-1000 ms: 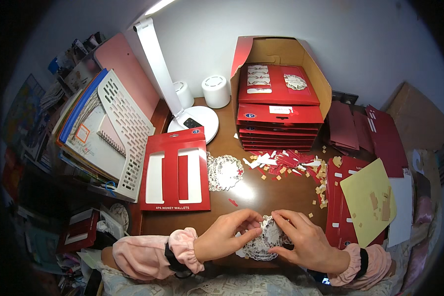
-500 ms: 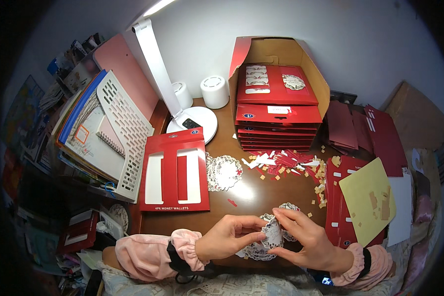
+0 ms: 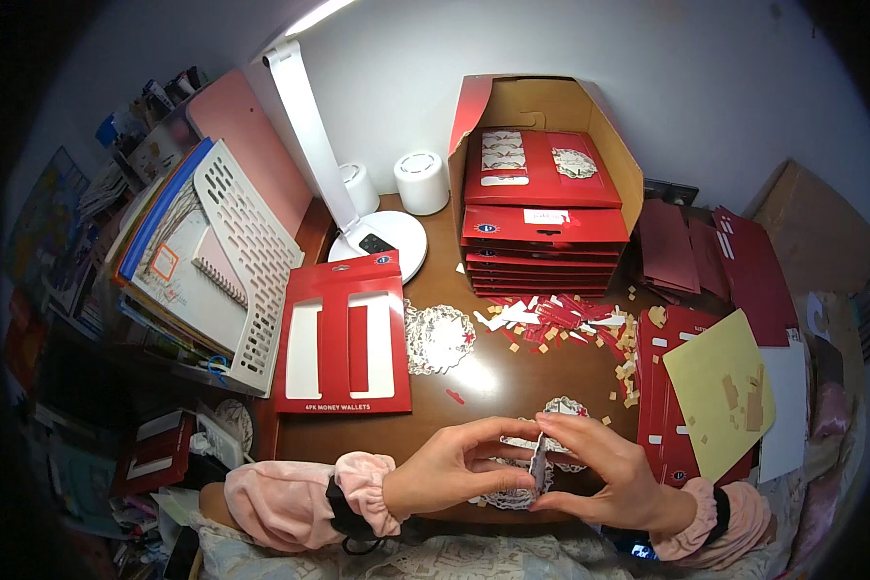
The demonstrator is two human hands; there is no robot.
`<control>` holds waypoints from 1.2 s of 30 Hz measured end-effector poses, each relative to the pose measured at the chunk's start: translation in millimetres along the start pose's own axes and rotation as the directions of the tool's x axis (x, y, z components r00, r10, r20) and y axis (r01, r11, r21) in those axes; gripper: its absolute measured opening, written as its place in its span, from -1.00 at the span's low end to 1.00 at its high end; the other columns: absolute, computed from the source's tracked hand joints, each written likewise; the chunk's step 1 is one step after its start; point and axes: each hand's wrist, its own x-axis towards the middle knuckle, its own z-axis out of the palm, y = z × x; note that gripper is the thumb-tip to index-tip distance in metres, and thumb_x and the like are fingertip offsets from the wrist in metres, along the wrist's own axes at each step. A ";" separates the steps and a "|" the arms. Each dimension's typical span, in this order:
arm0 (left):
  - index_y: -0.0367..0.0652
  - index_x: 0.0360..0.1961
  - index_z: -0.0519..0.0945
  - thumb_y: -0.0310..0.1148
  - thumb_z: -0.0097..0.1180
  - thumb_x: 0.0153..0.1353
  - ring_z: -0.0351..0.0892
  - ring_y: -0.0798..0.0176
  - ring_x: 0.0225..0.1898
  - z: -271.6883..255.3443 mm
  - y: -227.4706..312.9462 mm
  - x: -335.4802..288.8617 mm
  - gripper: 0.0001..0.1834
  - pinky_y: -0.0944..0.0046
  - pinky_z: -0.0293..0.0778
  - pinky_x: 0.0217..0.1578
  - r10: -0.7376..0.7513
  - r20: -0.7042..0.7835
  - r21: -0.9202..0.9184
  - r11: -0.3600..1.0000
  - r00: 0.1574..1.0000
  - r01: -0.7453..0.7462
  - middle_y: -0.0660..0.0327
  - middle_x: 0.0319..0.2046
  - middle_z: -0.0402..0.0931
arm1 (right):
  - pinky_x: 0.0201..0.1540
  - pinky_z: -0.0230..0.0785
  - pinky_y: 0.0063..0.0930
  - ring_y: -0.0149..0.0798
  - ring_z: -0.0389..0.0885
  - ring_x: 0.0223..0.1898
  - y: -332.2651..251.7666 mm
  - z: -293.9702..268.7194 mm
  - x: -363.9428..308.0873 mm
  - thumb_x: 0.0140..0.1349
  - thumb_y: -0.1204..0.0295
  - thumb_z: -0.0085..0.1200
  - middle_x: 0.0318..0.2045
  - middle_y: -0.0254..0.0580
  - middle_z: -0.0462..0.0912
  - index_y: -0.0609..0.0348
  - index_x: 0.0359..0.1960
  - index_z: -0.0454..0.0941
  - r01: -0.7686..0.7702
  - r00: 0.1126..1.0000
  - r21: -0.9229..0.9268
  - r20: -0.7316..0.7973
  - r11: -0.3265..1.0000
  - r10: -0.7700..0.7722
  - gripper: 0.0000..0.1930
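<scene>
In front of me a white scalloped-edge paper card (image 3: 538, 466) with a dark floral print stands nearly edge-on between my hands. My left hand (image 3: 445, 469) pinches its left side, thumb below and fingers above. On the other side, my right hand (image 3: 609, 474) grips the card's top and bottom edges between fingers and thumb. More patterned scalloped cards (image 3: 507, 500) lie on the desk beneath, partly hidden by my hands, with another scalloped card (image 3: 567, 407) just beyond. Farther off, a stack of round scalloped cards (image 3: 439, 339) rests beside a red card sleeve (image 3: 341, 407) with two cut-out windows.
An open carton (image 3: 609, 145) holds red packages at the back. Red and white paper scraps (image 3: 556, 314) and small tan squares (image 3: 628, 372) litter the desk. Right are red sleeves (image 3: 652, 425) under a yellow sheet (image 3: 706, 387). A white lamp (image 3: 309, 135) and file rack (image 3: 251, 280) stand left.
The card between my hands has turned from showing its curved printed face to nearly edge-on. My left fingers have shifted slightly right along it. The rest of the desk looks the same.
</scene>
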 end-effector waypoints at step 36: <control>-0.39 0.05 0.56 -0.45 0.20 0.28 0.59 0.43 -0.18 10.2 -1.2 -3.9 -0.66 0.39 0.57 -0.10 -0.023 -0.124 0.131 0.991 0.992 0.040 0.10 -0.17 0.65 | 0.14 0.45 -0.21 0.06 0.48 0.17 -10.9 -2.2 1.1 0.04 0.37 0.35 0.21 0.14 0.37 0.42 0.27 0.27 -0.038 0.995 -0.240 0.084 0.970 0.059 -0.23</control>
